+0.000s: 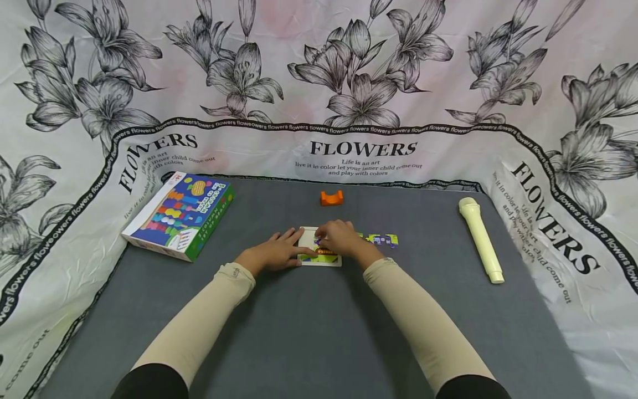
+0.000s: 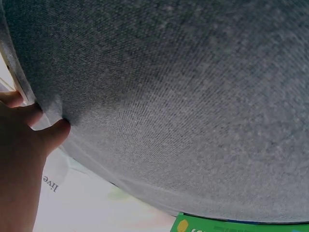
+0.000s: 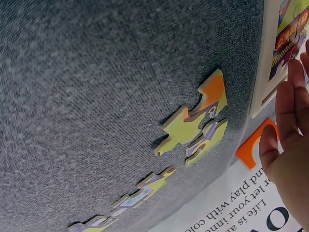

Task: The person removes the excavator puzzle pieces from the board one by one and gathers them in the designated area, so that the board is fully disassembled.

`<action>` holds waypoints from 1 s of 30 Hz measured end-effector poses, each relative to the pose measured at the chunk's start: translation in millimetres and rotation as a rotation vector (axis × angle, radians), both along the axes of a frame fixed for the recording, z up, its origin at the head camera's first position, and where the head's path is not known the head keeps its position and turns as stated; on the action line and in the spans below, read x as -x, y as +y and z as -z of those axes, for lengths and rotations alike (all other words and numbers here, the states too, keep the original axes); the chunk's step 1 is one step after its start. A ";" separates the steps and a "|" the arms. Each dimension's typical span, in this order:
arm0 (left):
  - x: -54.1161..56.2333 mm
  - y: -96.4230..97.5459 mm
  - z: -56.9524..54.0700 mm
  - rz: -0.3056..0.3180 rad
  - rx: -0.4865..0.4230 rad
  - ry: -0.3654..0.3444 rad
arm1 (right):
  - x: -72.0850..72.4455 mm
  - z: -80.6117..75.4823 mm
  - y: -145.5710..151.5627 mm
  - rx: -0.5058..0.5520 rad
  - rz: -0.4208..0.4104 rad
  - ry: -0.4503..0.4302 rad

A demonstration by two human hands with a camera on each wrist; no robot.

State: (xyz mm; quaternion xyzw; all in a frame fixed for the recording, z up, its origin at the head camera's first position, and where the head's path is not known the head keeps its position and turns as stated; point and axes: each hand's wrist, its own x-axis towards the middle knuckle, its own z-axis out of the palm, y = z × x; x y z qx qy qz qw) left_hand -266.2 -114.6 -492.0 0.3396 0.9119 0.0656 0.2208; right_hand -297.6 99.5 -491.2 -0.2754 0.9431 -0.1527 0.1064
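A cream-framed jigsaw puzzle tray [image 1: 321, 264] lies on the grey cloth in front of me, partly filled with green, orange and purple pieces. My left hand [image 1: 273, 252] rests at its left side with fingers spread, the fingertips at the frame and one finger reaching over the pieces. From the right, my right hand [image 1: 340, 238] bends over the tray, its fingertips gathered on a small purple puzzle piece [image 1: 317, 242]. The right wrist view shows the fingers [image 3: 288, 108] over the assembled part; thumb and index are largely hidden. Loose puzzle pieces [image 1: 382, 240] lie right of the tray.
Behind the tray stands a small orange curved block [image 1: 331, 198]. A blue and green game box [image 1: 183, 213] lies at the back left, and a pale yellow stick [image 1: 480, 241] at the right. Flower-printed white cloth [image 1: 359, 149] borders the grey surface.
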 end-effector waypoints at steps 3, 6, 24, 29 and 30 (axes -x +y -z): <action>0.4 -1.0 -0.8 -0.003 -0.002 -0.003 | 1.5 0.0 -1.5 -0.006 0.000 0.005; 0.8 -1.7 -0.7 0.002 0.002 -0.004 | 2.0 0.7 -2.9 -0.014 -0.008 0.007; 1.6 -2.9 -5.5 0.009 -0.002 -0.007 | 1.6 -6.4 -3.8 0.029 0.027 -0.019; 0.4 -3.0 -3.4 0.009 -0.007 -0.009 | 3.6 -6.5 -2.4 0.020 -0.002 -0.028; 0.2 -3.0 -2.8 0.007 -0.007 -0.009 | 4.0 -6.5 -2.5 0.017 -0.008 -0.027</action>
